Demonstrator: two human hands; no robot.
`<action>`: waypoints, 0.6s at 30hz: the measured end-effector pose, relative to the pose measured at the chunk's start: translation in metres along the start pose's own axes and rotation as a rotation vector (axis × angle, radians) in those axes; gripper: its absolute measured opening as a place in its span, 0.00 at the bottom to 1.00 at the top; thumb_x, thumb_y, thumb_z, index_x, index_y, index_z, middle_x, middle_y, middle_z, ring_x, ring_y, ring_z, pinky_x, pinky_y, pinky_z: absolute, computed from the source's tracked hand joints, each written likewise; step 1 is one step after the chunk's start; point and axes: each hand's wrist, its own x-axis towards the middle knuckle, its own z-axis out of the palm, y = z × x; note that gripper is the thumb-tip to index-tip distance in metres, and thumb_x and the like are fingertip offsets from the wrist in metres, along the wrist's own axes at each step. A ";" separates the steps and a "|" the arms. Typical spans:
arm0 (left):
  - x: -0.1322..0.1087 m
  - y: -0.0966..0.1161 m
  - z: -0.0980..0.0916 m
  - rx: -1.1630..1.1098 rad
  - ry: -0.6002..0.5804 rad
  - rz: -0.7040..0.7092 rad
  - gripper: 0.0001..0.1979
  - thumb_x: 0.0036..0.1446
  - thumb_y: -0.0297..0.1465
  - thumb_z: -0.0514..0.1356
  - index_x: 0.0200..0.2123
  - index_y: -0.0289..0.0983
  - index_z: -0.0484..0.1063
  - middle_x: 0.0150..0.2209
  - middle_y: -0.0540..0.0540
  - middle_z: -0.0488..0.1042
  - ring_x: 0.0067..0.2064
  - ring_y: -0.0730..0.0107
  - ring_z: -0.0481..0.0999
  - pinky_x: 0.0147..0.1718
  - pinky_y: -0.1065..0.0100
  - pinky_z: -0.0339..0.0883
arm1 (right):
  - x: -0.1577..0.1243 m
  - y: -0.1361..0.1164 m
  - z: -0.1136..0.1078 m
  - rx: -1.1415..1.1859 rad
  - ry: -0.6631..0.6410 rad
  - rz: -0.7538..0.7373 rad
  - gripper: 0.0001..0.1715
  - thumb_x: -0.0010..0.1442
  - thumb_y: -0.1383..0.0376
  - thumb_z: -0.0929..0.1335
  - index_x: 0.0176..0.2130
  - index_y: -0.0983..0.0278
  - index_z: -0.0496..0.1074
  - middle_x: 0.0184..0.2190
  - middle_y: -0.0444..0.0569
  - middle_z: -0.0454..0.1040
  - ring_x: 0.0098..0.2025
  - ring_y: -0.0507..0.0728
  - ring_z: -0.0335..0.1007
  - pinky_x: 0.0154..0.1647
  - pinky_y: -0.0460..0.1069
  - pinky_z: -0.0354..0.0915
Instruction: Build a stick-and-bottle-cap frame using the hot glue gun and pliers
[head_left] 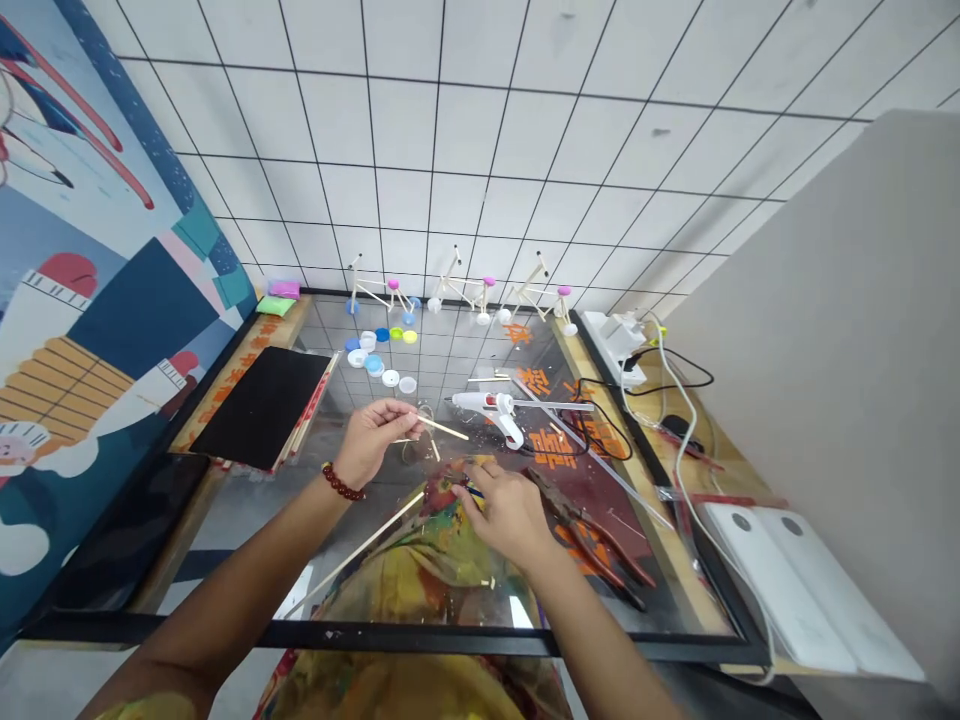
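My left hand (375, 435), a beaded bracelet on its wrist, pinches a thin pale wooden stick (444, 429) that points to the right. A shorter piece of stick hangs or lies just below it; I cannot tell which. My right hand (510, 505) is low over the glass tabletop, thumb and fingers apart, with a small dark blue thing near the thumb that is hard to make out. A white hot glue gun (491, 405) lies beyond my hands. To the right of my right hand are pliers (592, 535), and a long wooden stick (360, 552) slants at the near left.
Three small stick models (454, 285) with bottle-cap wheels stand along the back. Loose bottle caps (373, 363) lie before them. A black board (266, 405) rests at the left. Cables and a power strip (615, 340) line the right edge, near white boxes (810, 590).
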 end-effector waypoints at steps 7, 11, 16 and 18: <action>-0.021 0.003 0.003 0.225 -0.131 -0.152 0.12 0.45 0.33 0.72 0.31 0.32 0.78 0.31 0.42 0.81 0.32 0.71 0.79 0.34 0.71 0.73 | -0.002 0.003 -0.006 0.090 -0.036 -0.077 0.07 0.61 0.58 0.69 0.38 0.59 0.73 0.37 0.47 0.75 0.39 0.58 0.70 0.42 0.51 0.59; -0.046 0.002 -0.004 0.307 -0.089 -0.146 0.11 0.46 0.34 0.71 0.29 0.33 0.78 0.31 0.43 0.81 0.30 0.72 0.78 0.32 0.72 0.72 | -0.003 0.004 -0.007 0.232 0.026 -0.002 0.20 0.59 0.50 0.70 0.42 0.63 0.71 0.38 0.52 0.75 0.40 0.61 0.70 0.42 0.53 0.62; -0.072 -0.002 0.002 0.424 -0.016 -0.024 0.08 0.49 0.34 0.69 0.28 0.34 0.77 0.32 0.43 0.81 0.32 0.68 0.78 0.33 0.69 0.72 | -0.004 0.003 -0.003 0.653 0.061 0.091 0.13 0.66 0.56 0.63 0.43 0.62 0.70 0.32 0.48 0.76 0.35 0.57 0.71 0.37 0.50 0.64; -0.077 -0.001 0.005 0.583 -0.044 0.066 0.06 0.53 0.33 0.66 0.29 0.36 0.77 0.32 0.43 0.80 0.33 0.68 0.78 0.34 0.69 0.71 | -0.002 0.003 -0.001 0.835 0.078 0.116 0.12 0.66 0.57 0.63 0.40 0.61 0.72 0.32 0.47 0.76 0.35 0.56 0.71 0.37 0.49 0.64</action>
